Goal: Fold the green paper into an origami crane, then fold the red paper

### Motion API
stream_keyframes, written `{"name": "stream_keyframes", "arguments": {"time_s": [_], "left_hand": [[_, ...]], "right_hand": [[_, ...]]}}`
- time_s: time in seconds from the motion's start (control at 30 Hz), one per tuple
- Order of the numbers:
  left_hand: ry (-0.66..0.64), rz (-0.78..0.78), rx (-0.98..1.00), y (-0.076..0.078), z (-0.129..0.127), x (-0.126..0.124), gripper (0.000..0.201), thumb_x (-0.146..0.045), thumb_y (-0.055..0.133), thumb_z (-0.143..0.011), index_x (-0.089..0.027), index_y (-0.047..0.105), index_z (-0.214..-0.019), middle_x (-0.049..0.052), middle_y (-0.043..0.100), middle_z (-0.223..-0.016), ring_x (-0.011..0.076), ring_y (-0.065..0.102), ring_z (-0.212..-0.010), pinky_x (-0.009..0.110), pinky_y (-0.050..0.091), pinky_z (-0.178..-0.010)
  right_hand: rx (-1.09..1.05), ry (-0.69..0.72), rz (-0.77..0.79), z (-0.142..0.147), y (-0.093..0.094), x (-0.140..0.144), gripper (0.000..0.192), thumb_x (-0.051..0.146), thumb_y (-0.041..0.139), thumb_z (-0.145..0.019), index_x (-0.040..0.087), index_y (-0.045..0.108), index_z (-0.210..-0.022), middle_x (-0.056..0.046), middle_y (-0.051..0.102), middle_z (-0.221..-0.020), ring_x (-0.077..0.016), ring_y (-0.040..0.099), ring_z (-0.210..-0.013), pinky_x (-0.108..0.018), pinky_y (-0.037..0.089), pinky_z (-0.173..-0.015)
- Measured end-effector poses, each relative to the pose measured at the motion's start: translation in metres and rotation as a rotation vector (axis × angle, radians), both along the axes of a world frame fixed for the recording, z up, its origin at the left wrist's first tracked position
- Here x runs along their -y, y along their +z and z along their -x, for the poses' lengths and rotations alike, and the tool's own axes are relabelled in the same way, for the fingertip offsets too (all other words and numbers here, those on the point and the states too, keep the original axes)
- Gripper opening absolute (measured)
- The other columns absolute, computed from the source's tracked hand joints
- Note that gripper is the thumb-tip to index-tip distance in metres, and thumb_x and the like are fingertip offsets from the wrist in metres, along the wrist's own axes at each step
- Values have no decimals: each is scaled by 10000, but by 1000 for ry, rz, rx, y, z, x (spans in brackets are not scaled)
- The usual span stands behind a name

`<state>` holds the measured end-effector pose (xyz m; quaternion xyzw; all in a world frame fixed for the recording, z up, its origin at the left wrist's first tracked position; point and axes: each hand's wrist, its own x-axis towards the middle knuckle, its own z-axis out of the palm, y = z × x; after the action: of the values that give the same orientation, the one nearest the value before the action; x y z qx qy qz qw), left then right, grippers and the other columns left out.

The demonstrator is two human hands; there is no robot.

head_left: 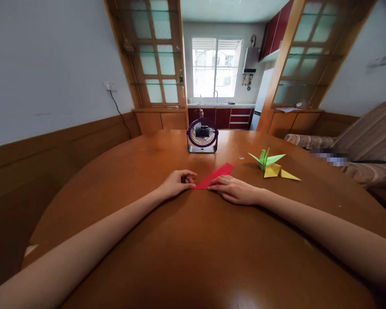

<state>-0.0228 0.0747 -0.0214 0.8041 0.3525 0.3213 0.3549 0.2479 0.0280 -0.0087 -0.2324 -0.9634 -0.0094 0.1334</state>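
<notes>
Head view: right hand (234, 189), grip unclear, lay on folded red paper (223, 170); left hand (176, 183), fingers loosely parted, sat at its corner.

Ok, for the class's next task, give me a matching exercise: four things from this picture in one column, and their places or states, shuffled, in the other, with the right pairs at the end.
Column one
1. Fan
2. Red paper
3. Green paper crane
4. Left hand

Column two
A. Partly under the right hand
B. At the near left corner of the sheet
C. Upright on the table, beyond both hands
D. Wings spread, just behind a yellow folded paper

Right pairs: 1-C, 2-A, 3-D, 4-B
</notes>
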Motion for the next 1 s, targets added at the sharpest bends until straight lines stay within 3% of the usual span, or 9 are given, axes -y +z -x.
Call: {"name": "stream_keyframes", "arguments": {"time_s": [0.1, 0.2, 0.33, 0.5, 0.73, 1.0], "left_hand": [[1, -151, -77, 5, 3, 6, 293, -322, 678, -804, -173, 684, -1057, 45, 670, -901, 145, 622, -782, 293, 497, -732], [-61, -413, -192, 10, 2, 14, 202, -267, 568, -892, -227, 717, -1022, 57, 671, -1017, 167, 623, -913, 322, 476, -830], [-192, -679, -399, 13, 0, 23, 319, -151, 440, -928, -259, 703, -1071, 47, 697, -1105, 195, 606, -1014, 382, 401, -932], [-160, -674, -487, 14, 0, 24, 328, -107, 472, -871, -240, 671, -1095, 44, 679, -1184, 217, 583, -1059, 395, 397, -936], [-101, -705, -528, 18, -3, 30, 258, -204, 467, -918, -199, 681, -1062, 83, 702, -1066, 220, 604, -1002, 386, 422, -916], [-249, -881, -596, 18, 3, 27, 357, -362, 443, -968, -276, 611, -1272, 60, 650, -1258, 226, 579, -1076, 427, 377, -992]], "right_hand": [[-6, -5, 11, 0, 1, 0, 405, 182, 391, -951, 153, 529, -1331, -156, 569, -1228, -248, 537, -1117, -465, 447, -988], [-9, -9, 16, 0, 1, 1, 399, 178, 394, -950, 147, 536, -1322, -150, 569, -1230, -243, 542, -1111, -450, 454, -987], [-19, -7, 33, 0, 1, 1, 407, 168, 400, -944, 145, 534, -1327, -152, 571, -1227, -242, 546, -1103, -452, 456, -986], [-25, -1, 38, 0, 0, 0, 408, 169, 405, -942, 136, 538, -1327, -158, 569, -1227, -244, 539, -1116, -453, 449, -995], [-45, 5, 34, 0, 0, 0, 415, 166, 400, -944, 156, 533, -1336, -154, 569, -1222, -241, 540, -1104, -457, 453, -984], [-81, 12, 41, -1, -1, 0, 403, 165, 417, -941, 174, 558, -1318, -140, 600, -1192, -231, 572, -1081, -436, 472, -965]]}}
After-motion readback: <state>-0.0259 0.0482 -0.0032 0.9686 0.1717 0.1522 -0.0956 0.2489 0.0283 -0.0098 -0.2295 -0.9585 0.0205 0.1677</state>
